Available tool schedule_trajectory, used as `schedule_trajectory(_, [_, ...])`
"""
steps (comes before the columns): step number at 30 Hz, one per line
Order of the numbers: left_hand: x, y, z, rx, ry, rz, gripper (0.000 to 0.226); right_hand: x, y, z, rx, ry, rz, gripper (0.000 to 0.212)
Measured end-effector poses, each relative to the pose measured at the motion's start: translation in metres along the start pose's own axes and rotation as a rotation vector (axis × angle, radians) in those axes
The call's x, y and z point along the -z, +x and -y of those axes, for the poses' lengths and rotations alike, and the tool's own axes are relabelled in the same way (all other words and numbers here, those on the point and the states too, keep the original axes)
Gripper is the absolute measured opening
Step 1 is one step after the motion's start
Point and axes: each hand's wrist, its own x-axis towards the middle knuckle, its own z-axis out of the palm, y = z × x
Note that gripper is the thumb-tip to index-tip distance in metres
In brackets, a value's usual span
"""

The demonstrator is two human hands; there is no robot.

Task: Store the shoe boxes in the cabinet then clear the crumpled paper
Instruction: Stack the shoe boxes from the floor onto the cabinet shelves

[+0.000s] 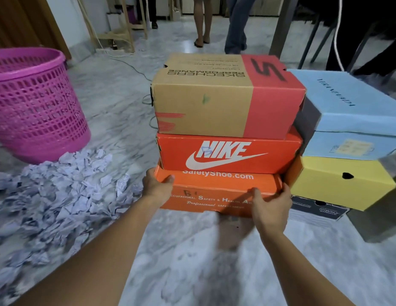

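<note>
The left hand (158,186) and right hand (270,206) both grip the orange box (214,188), one at each end, directly under the Nike box (228,154). The orange box reads "SafetyShoe.com" and "Professional". The Nike box is red-orange with a white swoosh and some pen scribble on the logo. On top of it sits a brown and red box (214,102) printed "SKECHERS PERFORMANCE". Left of the Nike box, crumpled paper (60,191) lies on the floor before a pink basket (35,102). Right of it, a blue box (351,107) rests on a yellow box (338,184).
</note>
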Motion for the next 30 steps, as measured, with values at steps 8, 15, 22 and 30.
schedule_trajectory(8, [0.025, -0.041, 0.025, 0.003, -0.056, -0.004, 0.052, 0.018, -0.036, -0.01, 0.014, -0.042, 0.025, 0.075])
schedule_trajectory(15, [0.069, -0.105, 0.07, 0.025, -0.087, -0.015, 0.053, 0.055, -0.103, -0.026, -0.015, -0.113, 0.051, 0.074])
schedule_trajectory(22, [0.131, -0.18, 0.103, 0.093, -0.055, 0.099, 0.048, 0.087, -0.182, -0.035, -0.097, -0.174, 0.017, 0.08])
schedule_trajectory(30, [0.18, -0.217, 0.139, 0.184, 0.07, 0.166, 0.05, 0.114, -0.239, -0.051, -0.129, -0.274, 0.056, 0.064])
